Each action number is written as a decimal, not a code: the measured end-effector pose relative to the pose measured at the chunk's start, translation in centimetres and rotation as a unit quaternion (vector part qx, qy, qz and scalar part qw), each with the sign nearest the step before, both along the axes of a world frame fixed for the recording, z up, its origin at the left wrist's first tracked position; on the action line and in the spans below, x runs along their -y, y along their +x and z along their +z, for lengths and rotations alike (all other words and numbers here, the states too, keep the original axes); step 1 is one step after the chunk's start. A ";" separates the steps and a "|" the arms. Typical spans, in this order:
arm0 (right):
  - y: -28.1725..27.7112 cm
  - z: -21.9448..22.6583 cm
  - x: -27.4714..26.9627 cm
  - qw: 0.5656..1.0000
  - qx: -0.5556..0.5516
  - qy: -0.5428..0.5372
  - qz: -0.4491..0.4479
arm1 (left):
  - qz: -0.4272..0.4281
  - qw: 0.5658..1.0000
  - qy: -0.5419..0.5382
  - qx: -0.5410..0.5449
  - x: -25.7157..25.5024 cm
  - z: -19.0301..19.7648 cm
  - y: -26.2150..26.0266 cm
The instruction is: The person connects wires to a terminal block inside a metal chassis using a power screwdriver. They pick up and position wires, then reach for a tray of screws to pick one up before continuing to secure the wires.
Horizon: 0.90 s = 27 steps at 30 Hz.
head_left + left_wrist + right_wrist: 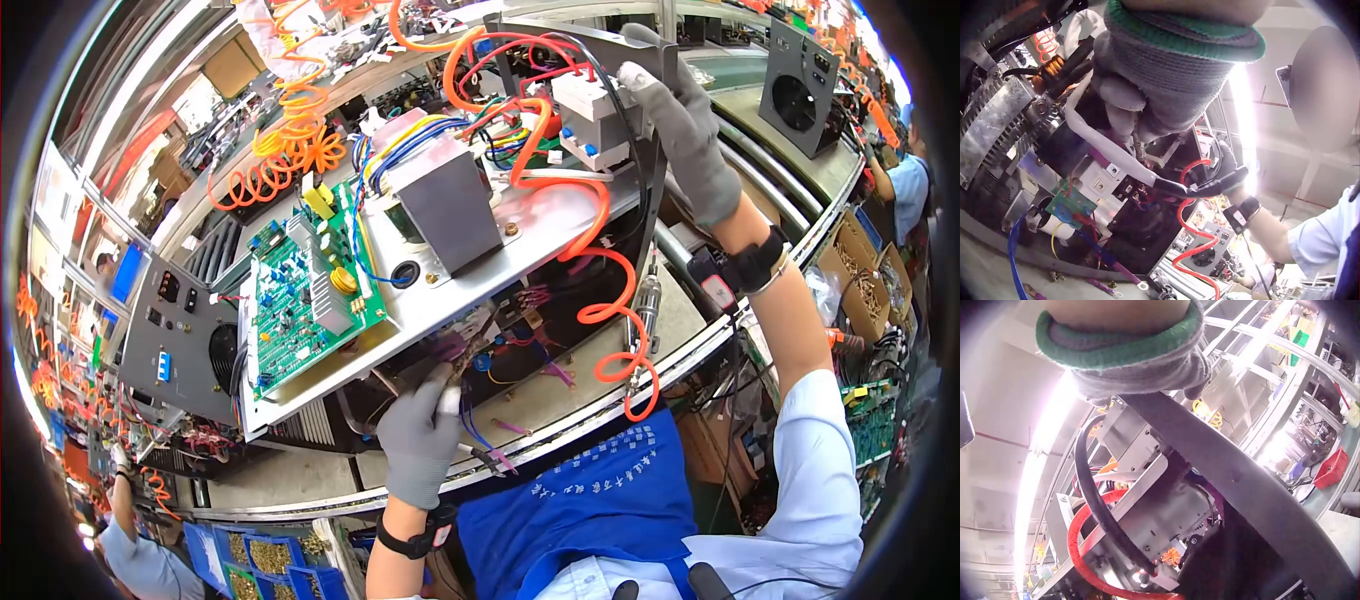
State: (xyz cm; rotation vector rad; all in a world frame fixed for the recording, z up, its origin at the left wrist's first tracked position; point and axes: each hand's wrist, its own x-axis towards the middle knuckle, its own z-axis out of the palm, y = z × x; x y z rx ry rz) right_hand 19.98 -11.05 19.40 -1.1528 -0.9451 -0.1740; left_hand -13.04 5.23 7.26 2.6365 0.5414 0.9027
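My left hand (pixel 420 445), in a grey glove, reaches under the front edge of a raised metal plate (pixel 420 312). In the left wrist view its fingers curl around a thin brownish-grey strand (pixel 1139 147), beside a white-sleeved cable (pixel 1107 147). The plate carries a green circuit board (pixel 290 325) and a grey-cased transformer (pixel 450 215). At the upper right my gloved right hand (pixel 690 145) grips the upright dark metal panel (pixel 1229 469), thumb and fingers on opposite sides. Loose wires and parts fill the dark housing below the plate, partly hidden.
An orange-red coiled hose (pixel 603 207) hangs across the plate's right side, by a power screwdriver (pixel 648 305). A grey panel with a fan (pixel 165 340) stands at left, another fan panel (pixel 800 90) at back right. Blue bins (pixel 270 555) of small parts sit at lower left.
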 end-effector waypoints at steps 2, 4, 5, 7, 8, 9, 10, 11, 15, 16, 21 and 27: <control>-0.2 0.4 -0.2 1.000 -0.010 -0.009 -0.027 | -0.009 1.000 0.000 0.008 -0.3 0.0 0.0; -0.5 1.0 -0.5 0.999 0.038 0.031 -0.017 | -0.015 1.000 -0.001 0.014 -0.5 0.0 -0.1; -1.3 1.5 0.0 0.996 -0.038 0.040 0.075 | -0.022 1.000 0.000 0.018 -0.7 0.1 0.0; -0.2 1.1 -0.2 0.995 -0.030 0.046 0.085 | -0.029 0.999 0.001 0.022 -0.8 0.3 0.0; 0.1 1.0 -0.2 0.994 -0.020 0.050 0.096 | -0.027 1.000 -0.012 0.005 -0.7 0.7 -0.1; -0.2 1.1 0.0 0.994 -0.022 0.049 0.095 | -0.027 0.999 -0.026 -0.012 -0.6 0.8 -0.1; -0.8 1.6 0.3 0.995 -0.040 0.027 0.091 | -0.028 0.999 -0.027 -0.014 -0.8 0.7 -0.1; -1.2 1.8 0.4 0.994 -0.059 0.005 0.087 | -0.039 0.999 -0.018 -0.001 -1.0 0.6 0.0; -1.0 1.7 -0.5 0.992 -0.032 0.080 0.092 | -0.057 0.998 -0.013 0.003 -1.0 0.4 -0.1; -1.1 1.8 -0.3 0.993 -0.036 0.065 0.089 | -0.057 0.998 -0.013 0.003 -0.9 0.4 0.0; -0.1 1.3 -0.2 0.994 -0.025 0.036 0.096 | -0.034 0.996 -0.079 -0.014 -0.5 0.9 0.3; -1.5 1.9 0.3 0.993 -0.070 0.021 0.092 | -0.062 0.997 -0.028 0.019 -1.5 -0.2 0.1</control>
